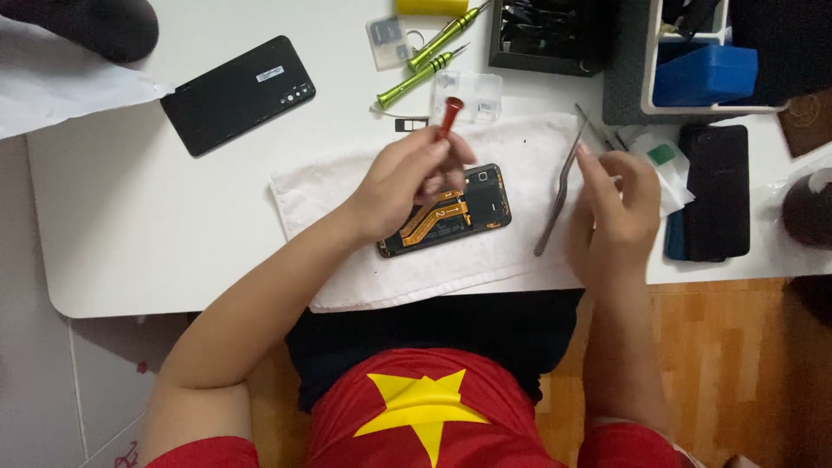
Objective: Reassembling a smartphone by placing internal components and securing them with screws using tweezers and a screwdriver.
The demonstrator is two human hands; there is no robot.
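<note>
Over the opened phone (468, 208), left hand (407, 182) gripping red screwdriver (448, 117).

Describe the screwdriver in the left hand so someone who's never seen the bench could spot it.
Start at the white towel in the middle of the white table; an opened phone with orange ribbon cables lies on it. The left hand above it holds the red screwdriver. It is red, while the two loose screwdrivers farther back are green.
</note>
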